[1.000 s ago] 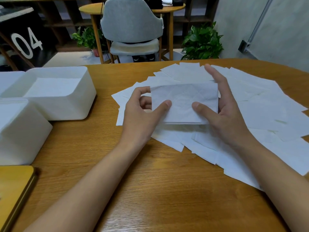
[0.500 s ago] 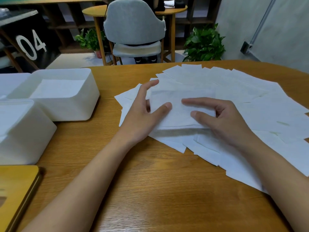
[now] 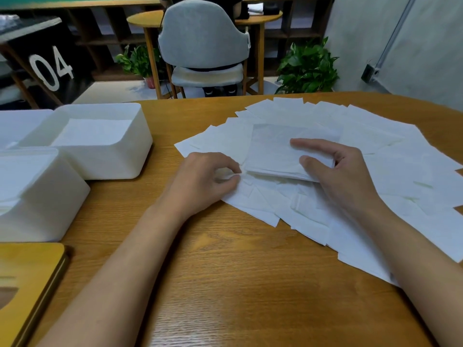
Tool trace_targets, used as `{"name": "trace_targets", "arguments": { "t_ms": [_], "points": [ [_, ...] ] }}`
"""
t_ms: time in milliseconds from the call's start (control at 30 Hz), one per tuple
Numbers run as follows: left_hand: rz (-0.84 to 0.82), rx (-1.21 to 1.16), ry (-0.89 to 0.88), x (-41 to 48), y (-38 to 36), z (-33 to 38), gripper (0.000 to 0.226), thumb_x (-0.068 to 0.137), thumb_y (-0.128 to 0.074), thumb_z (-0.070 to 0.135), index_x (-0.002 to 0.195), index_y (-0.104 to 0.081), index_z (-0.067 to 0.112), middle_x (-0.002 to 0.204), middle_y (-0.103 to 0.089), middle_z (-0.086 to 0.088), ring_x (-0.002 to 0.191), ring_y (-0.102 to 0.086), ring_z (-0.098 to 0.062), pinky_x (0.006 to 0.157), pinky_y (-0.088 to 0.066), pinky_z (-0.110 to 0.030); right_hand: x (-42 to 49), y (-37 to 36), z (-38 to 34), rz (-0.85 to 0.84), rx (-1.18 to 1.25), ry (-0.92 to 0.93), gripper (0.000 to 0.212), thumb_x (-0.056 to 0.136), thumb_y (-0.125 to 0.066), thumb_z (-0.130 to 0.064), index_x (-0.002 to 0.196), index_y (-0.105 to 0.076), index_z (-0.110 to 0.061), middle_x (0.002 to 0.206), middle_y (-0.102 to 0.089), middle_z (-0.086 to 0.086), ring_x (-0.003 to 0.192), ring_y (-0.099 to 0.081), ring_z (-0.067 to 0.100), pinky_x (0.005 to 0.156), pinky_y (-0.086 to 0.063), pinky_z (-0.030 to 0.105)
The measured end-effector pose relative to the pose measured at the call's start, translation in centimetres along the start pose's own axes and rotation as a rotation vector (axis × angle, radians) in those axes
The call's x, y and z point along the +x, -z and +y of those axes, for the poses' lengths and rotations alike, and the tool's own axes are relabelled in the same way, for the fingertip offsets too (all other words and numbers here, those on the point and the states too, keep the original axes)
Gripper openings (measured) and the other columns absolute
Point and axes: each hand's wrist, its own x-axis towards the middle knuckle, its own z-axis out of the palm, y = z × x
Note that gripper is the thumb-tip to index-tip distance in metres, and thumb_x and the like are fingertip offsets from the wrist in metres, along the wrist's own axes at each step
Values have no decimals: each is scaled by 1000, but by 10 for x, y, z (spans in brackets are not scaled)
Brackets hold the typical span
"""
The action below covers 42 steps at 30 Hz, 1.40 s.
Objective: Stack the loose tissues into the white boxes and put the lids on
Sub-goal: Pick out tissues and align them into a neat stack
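— What did the left hand (image 3: 203, 181) do?
— It let go of the small stack (image 3: 273, 151) and dropped beside it, now pinching a loose tissue (image 3: 250, 196) by its edge.
— And the stack?
— Lowered flat; only the right hand (image 3: 343, 176) grips it now.

The nearer white box (image 3: 37, 191) and wooden lid (image 3: 27, 284) are cut off by the left edge.

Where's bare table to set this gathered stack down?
Bare wood between the forearms, plus a strip between the far white box and the loose tissues. Crowded: tissues cover the right side; the near white box and wooden lid fill the left.
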Motion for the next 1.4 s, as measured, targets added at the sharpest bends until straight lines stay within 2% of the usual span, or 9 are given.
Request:
{"name": "trace_targets", "arguments": {
  "t_ms": [233,367,500,667,767,867,1033,1167,1400],
  "points": [
    [127,-151,-13,-3,6,22,6,91,-75,14,93,-78,19,88,-75,15,90,-70,-2,81,-50,-12,1,-1,3,-6,-28,36,33,102,-64,-8,128,-74,-26,131,-69,-21,127,-55,-12,102,-40,5],
    [53,-344,44,-3,7,39,7,92,-77,14,95,-81,19,91,-78,15,96,-72,1,84,-49,-11,-3,1,-4,-98,-80,86,35,94,-77,-32,128,-73,-33,131,-70,-21,128,-58,-4,103,-44,12],
    [2,-476,78,-3,7,42,14,93,-80,22,107,-82,21,101,-79,13,102,-73,-2,91,-58,-27,-9,-9,-6,-196,-106,111,34,83,-85,-37,115,-79,-32,114,-77,-16,112,-70,7,95,-53,26],
    [32,-506,63,-2,12,39,36,85,-88,23,119,-78,23,112,-77,7,108,-72,-9,98,-59,-36,-5,-10,-5,-75,28,43,12,90,-80,-16,92,-79,-28,95,-78,-19,93,-72,0,78,-51,13],
    [87,-533,80,0,14,37,31,90,-84,18,120,-76,21,105,-78,6,103,-73,-9,96,-58,-32,-4,-5,-8,-103,106,0,13,92,-78,-15,103,-80,-21,104,-79,-12,99,-74,7,80,-54,18],
    [146,-551,106,0,10,41,29,90,-83,20,118,-76,24,97,-79,5,101,-74,-9,93,-59,-35,-9,-9,-14,-206,117,18,32,93,-76,-16,123,-73,-27,115,-75,-13,105,-71,7,79,-55,19],
    [171,-597,151,-1,2,46,29,89,-85,22,116,-75,28,94,-79,3,99,-75,-11,89,-61,-45,-13,-14,-16,-281,82,79,69,95,-74,-22,152,-42,-46,141,-56,-24,125,-60,4,98,-53,22],
    [209,-581,158,0,-1,46,28,89,-85,24,115,-75,29,92,-78,4,96,-75,-11,86,-61,-41,-14,-15,-17,-300,62,114,77,100,-69,-17,158,-28,-46,153,-44,-24,133,-56,6,109,-51,33],
    [288,-563,176,1,-11,47,22,89,-85,22,109,-74,26,91,-76,11,91,-71,-7,79,-52,-21,-12,-15,-15,-274,39,125,74,101,-68,-15,157,-31,-46,148,-48,-23,129,-58,11,106,-54,46]
  ]
}}
